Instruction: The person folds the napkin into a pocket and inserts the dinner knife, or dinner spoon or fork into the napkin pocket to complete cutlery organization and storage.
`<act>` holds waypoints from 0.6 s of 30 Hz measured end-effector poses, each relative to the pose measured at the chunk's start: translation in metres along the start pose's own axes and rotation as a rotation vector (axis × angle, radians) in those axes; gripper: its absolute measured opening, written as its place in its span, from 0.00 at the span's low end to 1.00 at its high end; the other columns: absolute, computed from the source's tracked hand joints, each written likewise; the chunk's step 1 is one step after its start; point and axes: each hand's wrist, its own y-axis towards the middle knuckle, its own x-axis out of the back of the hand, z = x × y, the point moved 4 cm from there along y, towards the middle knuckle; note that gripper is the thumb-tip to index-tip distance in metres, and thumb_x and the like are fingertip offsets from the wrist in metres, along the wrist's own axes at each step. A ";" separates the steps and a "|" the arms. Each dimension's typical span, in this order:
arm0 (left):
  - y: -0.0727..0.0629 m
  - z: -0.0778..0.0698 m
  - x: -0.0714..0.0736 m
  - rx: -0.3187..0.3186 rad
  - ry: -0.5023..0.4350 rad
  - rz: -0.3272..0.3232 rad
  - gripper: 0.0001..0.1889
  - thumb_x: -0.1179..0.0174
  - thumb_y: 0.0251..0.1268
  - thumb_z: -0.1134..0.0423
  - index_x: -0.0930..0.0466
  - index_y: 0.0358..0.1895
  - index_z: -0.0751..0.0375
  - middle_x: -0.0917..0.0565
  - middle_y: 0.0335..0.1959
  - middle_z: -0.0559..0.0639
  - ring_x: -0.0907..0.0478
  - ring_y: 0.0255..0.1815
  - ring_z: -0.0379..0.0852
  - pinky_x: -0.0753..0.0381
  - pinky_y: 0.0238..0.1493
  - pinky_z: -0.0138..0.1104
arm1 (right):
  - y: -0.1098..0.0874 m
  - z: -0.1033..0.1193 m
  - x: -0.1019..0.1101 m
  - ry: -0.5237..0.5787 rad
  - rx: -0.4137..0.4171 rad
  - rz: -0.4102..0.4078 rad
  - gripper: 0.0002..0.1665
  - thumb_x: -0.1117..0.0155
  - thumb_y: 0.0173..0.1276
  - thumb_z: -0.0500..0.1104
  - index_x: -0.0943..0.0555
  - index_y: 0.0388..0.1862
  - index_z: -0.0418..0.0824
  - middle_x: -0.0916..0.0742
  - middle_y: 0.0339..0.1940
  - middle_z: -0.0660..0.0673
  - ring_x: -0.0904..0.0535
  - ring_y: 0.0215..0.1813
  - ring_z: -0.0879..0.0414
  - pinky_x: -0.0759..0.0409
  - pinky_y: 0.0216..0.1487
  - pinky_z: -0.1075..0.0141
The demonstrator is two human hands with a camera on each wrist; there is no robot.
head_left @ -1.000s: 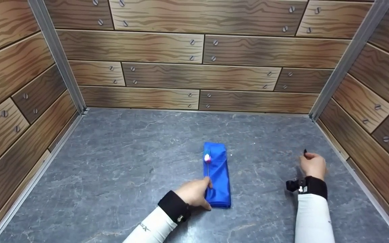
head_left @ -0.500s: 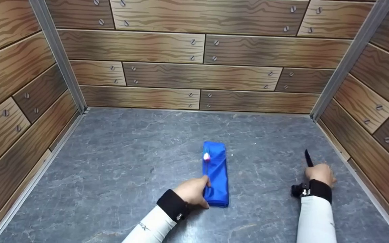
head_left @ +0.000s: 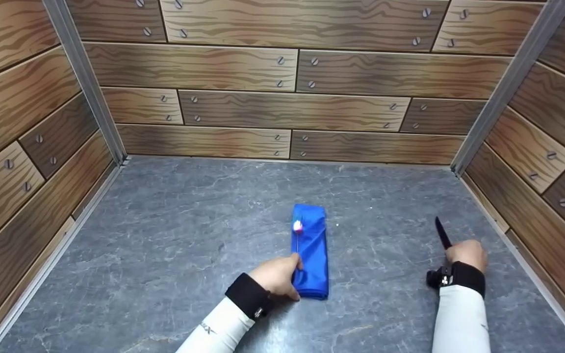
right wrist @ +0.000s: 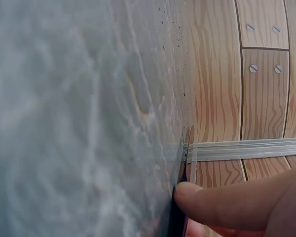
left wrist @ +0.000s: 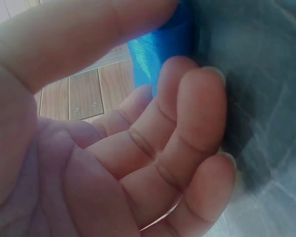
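A narrow blue folded cloth (head_left: 314,255) lies lengthwise near the middle of the grey surface. A thin line and a small bright pinkish-white spot show on its left side; in the left wrist view, part of that blue (left wrist: 148,59) glitters green. My left hand (head_left: 275,275) rests at the cloth's near left edge, its fingertips touching it, fingers loosely bent in the left wrist view. Off to the right, my right hand (head_left: 466,254) grips a black knife (head_left: 442,232), its pointed end toward the back wall. The thumb (right wrist: 202,202) lies along the knife in the right wrist view.
The grey marbled tabletop (head_left: 189,220) is enclosed by a wood-patterned back wall (head_left: 243,108), left wall (head_left: 17,113) and right wall (head_left: 552,137). Metal strips run up both back corners. Black camera bands sit on both wrists.
My right hand has shifted toward me and slightly right, and more of the black knife now shows, tilting left. The left hand and the blue cloth have slid slightly left.
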 end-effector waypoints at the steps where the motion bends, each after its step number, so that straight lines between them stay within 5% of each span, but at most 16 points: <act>1: 0.000 0.000 0.000 0.001 0.002 0.001 0.35 0.05 0.48 0.58 0.20 0.56 0.48 0.07 0.48 0.50 0.15 0.43 0.41 0.11 0.50 0.38 | 0.000 0.000 -0.001 0.002 0.002 0.006 0.27 0.27 0.70 0.42 0.09 0.62 0.27 0.14 0.70 0.16 0.19 0.71 0.14 0.21 0.80 0.29; 18: 0.000 0.000 0.000 0.015 0.013 0.007 0.35 0.05 0.48 0.56 0.20 0.56 0.46 0.08 0.48 0.49 0.14 0.44 0.41 0.10 0.52 0.39 | -0.003 0.007 -0.003 -0.031 0.038 0.026 0.33 0.23 0.68 0.42 0.15 0.58 0.13 0.16 0.69 0.11 0.22 0.70 0.11 0.23 0.81 0.28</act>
